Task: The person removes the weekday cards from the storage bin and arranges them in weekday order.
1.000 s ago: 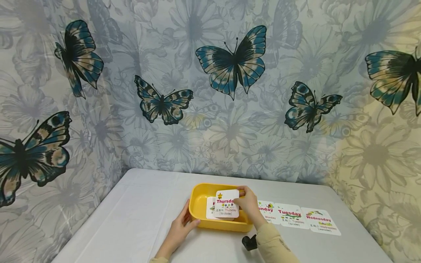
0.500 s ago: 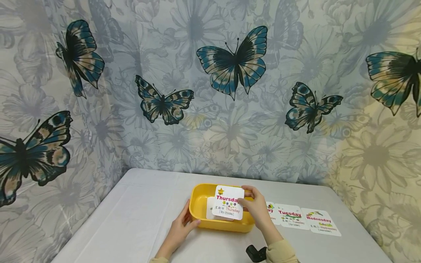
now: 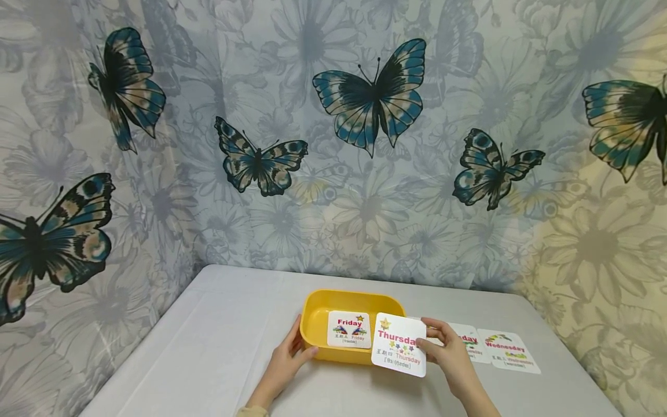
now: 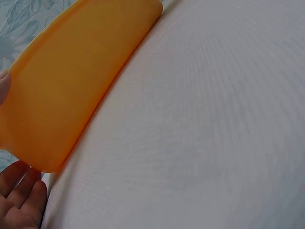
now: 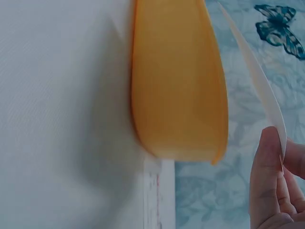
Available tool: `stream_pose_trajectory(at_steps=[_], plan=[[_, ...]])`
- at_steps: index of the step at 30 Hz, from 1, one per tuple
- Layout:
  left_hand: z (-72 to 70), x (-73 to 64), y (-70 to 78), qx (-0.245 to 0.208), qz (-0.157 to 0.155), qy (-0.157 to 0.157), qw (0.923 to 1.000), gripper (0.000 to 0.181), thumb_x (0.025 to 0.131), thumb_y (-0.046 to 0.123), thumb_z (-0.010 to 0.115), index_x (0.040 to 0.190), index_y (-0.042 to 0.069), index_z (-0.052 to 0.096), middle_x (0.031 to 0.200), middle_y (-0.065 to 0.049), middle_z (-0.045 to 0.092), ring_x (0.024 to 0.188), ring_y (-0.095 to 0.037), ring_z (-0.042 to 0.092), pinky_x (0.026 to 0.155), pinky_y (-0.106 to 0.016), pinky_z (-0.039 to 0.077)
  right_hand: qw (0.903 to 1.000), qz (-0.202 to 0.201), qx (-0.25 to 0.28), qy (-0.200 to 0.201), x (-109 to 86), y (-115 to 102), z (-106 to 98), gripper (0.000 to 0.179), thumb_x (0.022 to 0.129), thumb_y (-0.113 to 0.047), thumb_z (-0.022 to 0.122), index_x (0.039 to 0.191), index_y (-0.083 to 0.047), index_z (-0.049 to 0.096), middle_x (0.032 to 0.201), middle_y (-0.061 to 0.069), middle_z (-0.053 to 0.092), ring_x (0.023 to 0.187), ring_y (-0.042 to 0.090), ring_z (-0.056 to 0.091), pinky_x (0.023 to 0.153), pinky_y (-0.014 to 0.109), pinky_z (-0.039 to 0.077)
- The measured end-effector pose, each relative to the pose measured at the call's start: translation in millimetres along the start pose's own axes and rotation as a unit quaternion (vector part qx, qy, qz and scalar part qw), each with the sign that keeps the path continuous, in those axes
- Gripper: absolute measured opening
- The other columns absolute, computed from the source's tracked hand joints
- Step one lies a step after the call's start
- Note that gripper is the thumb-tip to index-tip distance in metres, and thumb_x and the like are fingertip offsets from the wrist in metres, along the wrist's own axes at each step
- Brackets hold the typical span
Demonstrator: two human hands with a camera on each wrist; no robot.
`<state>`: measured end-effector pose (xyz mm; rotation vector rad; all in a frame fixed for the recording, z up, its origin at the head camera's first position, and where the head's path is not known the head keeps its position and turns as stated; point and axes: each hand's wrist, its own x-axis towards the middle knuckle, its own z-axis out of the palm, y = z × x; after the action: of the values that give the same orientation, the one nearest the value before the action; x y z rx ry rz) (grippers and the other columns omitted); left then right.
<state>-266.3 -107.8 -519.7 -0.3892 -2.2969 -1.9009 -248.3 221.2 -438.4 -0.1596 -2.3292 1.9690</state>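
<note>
My right hand [image 3: 450,354] pinches the right edge of a white Thursday flashcard [image 3: 398,359], held up over the right front corner of a yellow plastic box [image 3: 344,355]. In the right wrist view the flashcard [image 5: 257,78] shows almost edge-on between thumb and fingers. My left hand [image 3: 286,359] grips the left end of the box, its thumb at the near side and the other fingers around the corner, as the left wrist view of the box [image 4: 81,81] also shows. Inside the box lies a Friday flashcard [image 3: 349,339], face up.
Right of the box, a row of flashcards lies on the white-covered table [image 3: 208,336]: a Wednesday card [image 3: 508,350] at the far end, and a Tuesday card [image 3: 471,336] partly hidden by my right hand. A butterfly-printed cloth [image 3: 365,231] hangs behind the table.
My right hand has lifted the Thursday flashcard out of the box and moved it right and toward me, uncovering the Friday flashcard. My left hand has stayed at the box.
</note>
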Motion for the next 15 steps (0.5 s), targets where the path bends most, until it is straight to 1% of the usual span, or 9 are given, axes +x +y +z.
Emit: stream_pose_trajectory(at_steps=[2, 5, 10, 15], plan=[[0.4, 2.0, -6.7, 0.003, -0.001, 0.002, 1.0, 0.082, 0.084, 0.028, 0.07, 0.149, 0.014, 0.021, 0.144, -0.013, 0.034, 0.128, -0.026, 0.037, 0.104, -0.037, 0.032, 1.0, 0.006, -0.007, 0.003, -2.4, 3.3, -10.6, 0.056, 0.083, -0.004, 0.067, 0.132, 0.001, 0.041, 0.106, 0.016, 0.055, 0.08, 0.02, 0.061, 0.066, 0.032, 0.056], [0.4, 3.0, -11.0, 0.005, -0.003, 0.001, 1.0, 0.082, 0.084, 0.029, 0.069, 0.149, 0.015, 0.02, 0.145, -0.012, 0.033, 0.129, -0.025, 0.037, 0.104, -0.036, 0.032, 0.9995, 0.026, -0.015, 0.005, -5.8, 8.6, -25.5, 0.058, 0.083, -0.006, 0.067, 0.133, 0.001, 0.039, 0.104, 0.014, 0.056, 0.08, 0.019, 0.061, 0.066, 0.032, 0.056], [-0.1, 2.9, -12.0, 0.003, -0.001, 0.001, 1.0, 0.083, 0.083, 0.03, 0.07, 0.149, 0.015, 0.021, 0.145, -0.012, 0.034, 0.128, -0.026, 0.037, 0.104, -0.035, 0.033, 0.9988, 0.048, -0.012, 0.003, -10.0, 20.5, -46.0, 0.058, 0.084, -0.005, 0.066, 0.134, 0.002, 0.038, 0.1, 0.011, 0.058, 0.081, 0.019, 0.06, 0.066, 0.034, 0.056], [0.0, 2.3, -11.8, 0.003, 0.003, 0.002, 1.0, 0.084, 0.083, 0.032, 0.07, 0.149, 0.015, 0.021, 0.144, -0.013, 0.034, 0.128, -0.026, 0.037, 0.104, -0.036, 0.033, 0.9978, 0.066, -0.005, 0.01, -12.0, 32.4, -60.8, 0.061, 0.084, -0.006, 0.067, 0.136, 0.002, 0.036, 0.098, 0.01, 0.057, 0.081, 0.018, 0.059, 0.065, 0.034, 0.056]])
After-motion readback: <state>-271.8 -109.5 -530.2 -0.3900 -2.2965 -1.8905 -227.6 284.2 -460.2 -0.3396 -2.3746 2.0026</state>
